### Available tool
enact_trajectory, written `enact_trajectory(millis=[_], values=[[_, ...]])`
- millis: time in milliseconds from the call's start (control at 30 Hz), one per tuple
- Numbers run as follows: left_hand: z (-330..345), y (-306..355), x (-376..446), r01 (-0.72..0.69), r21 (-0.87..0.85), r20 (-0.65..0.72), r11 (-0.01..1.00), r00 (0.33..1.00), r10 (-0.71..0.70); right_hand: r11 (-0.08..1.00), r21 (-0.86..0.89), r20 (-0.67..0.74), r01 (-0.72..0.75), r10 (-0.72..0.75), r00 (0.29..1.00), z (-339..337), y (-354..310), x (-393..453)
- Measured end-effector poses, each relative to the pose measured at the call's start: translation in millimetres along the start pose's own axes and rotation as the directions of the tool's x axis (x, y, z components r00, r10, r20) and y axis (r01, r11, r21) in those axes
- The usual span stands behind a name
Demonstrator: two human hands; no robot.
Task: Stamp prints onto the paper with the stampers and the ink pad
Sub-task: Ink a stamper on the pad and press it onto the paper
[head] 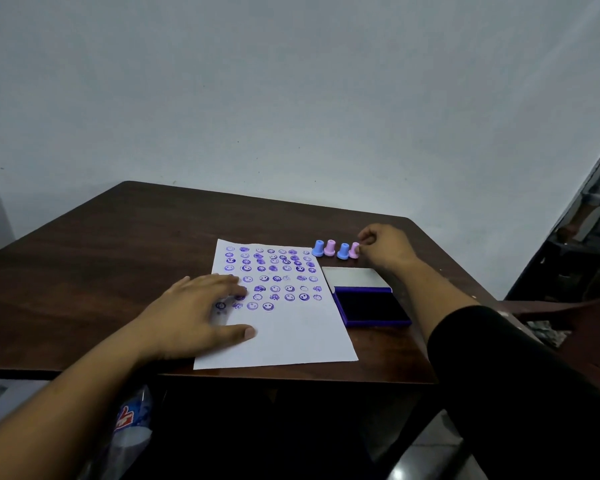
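Right hand (383,245) pinches the upright pink stamper (354,250) — ink pad (373,306) lies just nearer; left hand (201,311) flat on paper (291,337)

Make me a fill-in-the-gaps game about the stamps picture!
1. The left hand lies flat on the ____.
2. The ink pad has its lid ____.
3. ____ stampers stand in a row.
4. The right hand pinches the ____ stamper at the row's right end.

Missing words: paper; open; four; pink
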State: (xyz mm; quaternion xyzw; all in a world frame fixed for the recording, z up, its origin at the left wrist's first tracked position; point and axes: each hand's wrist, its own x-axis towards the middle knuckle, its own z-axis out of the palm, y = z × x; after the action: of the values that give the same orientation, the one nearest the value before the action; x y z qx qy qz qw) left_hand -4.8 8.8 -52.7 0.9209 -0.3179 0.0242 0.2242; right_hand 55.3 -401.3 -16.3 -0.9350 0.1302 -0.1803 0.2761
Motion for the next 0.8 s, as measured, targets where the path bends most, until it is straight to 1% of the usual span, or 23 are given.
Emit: enact_trajectory(millis=[233, 533, 600, 800], values=[[0, 0, -1, -0.002, -0.004, 0.001, 1.000, 1.000, 0.002, 0.998, -0.049, -0.005, 0.044, -0.045, 0.999, 7, 0, 7], [-1, 4, -1, 0.003, 0.000, 0.001, 1.000, 1.000, -0.003, 0.999, -0.035, -0.053, 0.004, -0.006, 0.999, 12, 1, 5], [-1, 4, -1, 0.004, -0.004, -0.006, 1.000, 1.000, -0.004, 1.000, 0.000, -0.079, 0.002, -0.002, 0.997, 10, 1, 3], [3, 0, 2, 0.003, -0.041, -0.059, 0.999, 0.998, -0.006, 0.980, 0.199, -0.149, -0.005, 0.036, 0.988, -17, -1, -18]])
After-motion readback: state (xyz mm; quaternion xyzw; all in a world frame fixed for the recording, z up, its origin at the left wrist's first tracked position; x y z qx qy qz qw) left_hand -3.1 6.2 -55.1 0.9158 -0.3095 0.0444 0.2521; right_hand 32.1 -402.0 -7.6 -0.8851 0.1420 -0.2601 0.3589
